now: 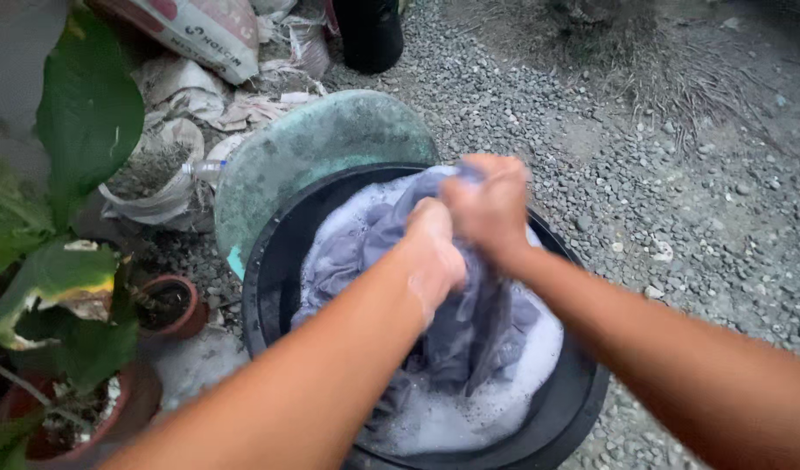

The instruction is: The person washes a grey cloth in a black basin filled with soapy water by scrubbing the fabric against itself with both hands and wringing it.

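Grey-blue wet cloth [470, 322] is hanging from both hands over a black round basin [269, 261] that is holding soapy white foam [470, 409]; the lower part of the cloth is trailing into the suds. In the head view, the left hand [435, 252] is clenching a bunched fold of the cloth, and the right hand [491, 204] is gripping the same bunch just above it, the two fists touching. A pale green round tub [313, 148] is leaning just behind the basin. Grey gravel [661, 174] is lying to the right, while terracotta pots [169, 305] with broad green leaves [87, 113] are standing to the left.
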